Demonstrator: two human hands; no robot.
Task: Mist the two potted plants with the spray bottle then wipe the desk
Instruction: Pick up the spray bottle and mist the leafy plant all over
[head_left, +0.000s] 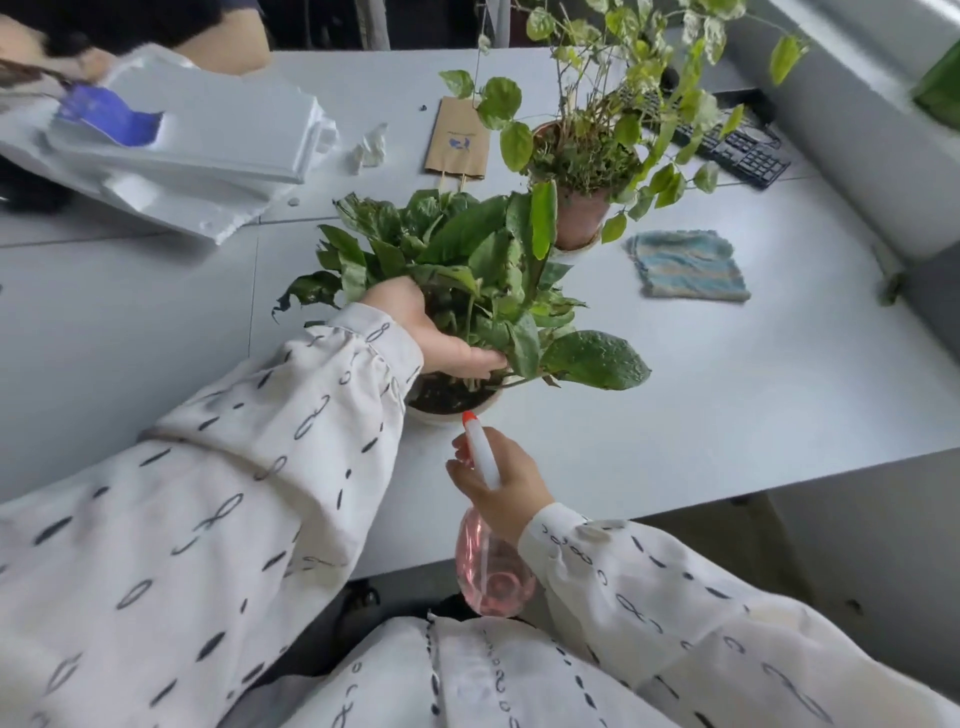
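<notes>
Right hand's (506, 483) fingers (457, 474) wrap the spray bottle (488, 571) beside the near plant (467, 249); left hand's (418, 325) hidden among leaves.

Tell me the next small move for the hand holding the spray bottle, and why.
Probably squeeze the trigger. The right hand grips the spray bottle with its nozzle aimed at the near plant, and the left hand is in among its leaves, so a mist there seems due.
</notes>
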